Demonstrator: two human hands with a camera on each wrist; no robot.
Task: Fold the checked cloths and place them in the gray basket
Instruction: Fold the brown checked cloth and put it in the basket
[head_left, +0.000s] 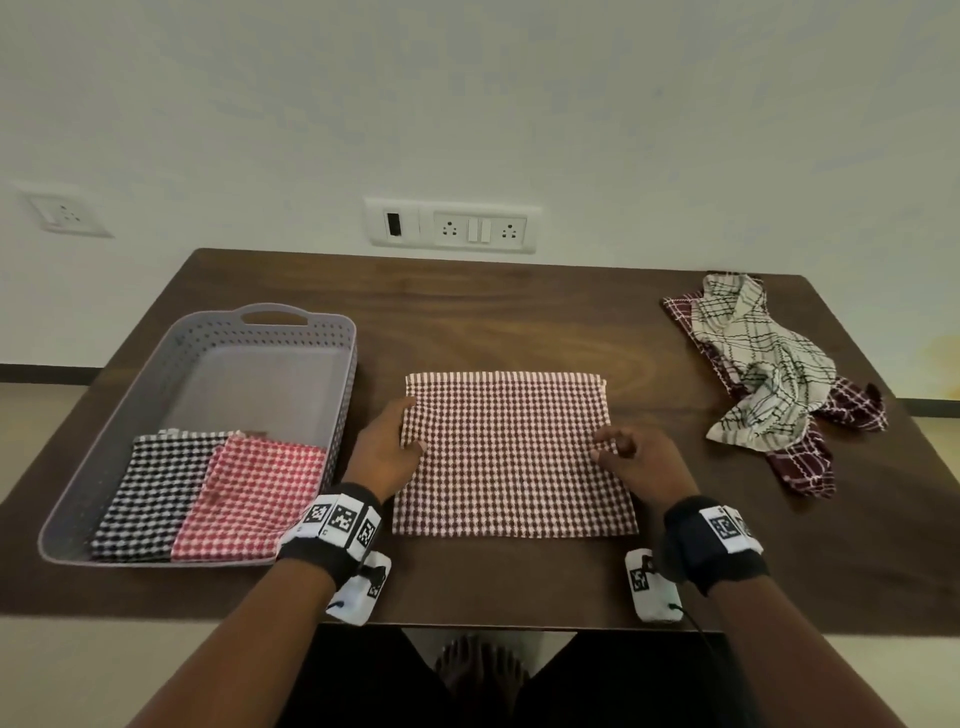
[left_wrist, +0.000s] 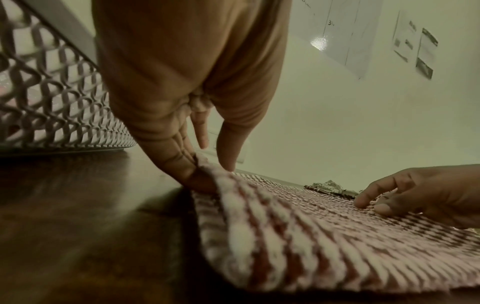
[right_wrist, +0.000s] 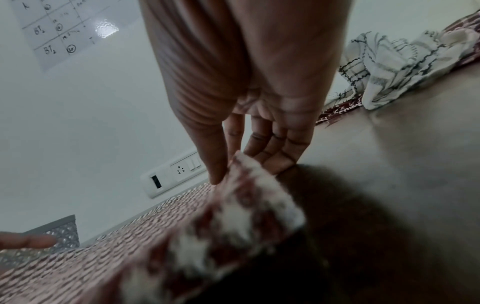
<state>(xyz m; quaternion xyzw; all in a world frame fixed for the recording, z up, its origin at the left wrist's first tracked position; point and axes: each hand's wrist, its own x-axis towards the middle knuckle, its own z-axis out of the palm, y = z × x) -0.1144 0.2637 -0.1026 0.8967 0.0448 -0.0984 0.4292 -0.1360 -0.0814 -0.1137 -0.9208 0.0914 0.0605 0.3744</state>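
Note:
A maroon-and-white checked cloth lies flat in the middle of the wooden table. My left hand pinches its left edge, thumb on top and fingers underneath. At the opposite side my right hand pinches the right edge, and the right wrist view shows that edge of the cloth lifted between thumb and fingers. The gray basket stands to the left. Its near end holds a folded black checked cloth and a folded red checked cloth.
A crumpled white plaid cloth lies over a maroon plaid cloth at the table's far right. A socket panel is on the wall behind. The basket's perforated wall is close beside my left hand.

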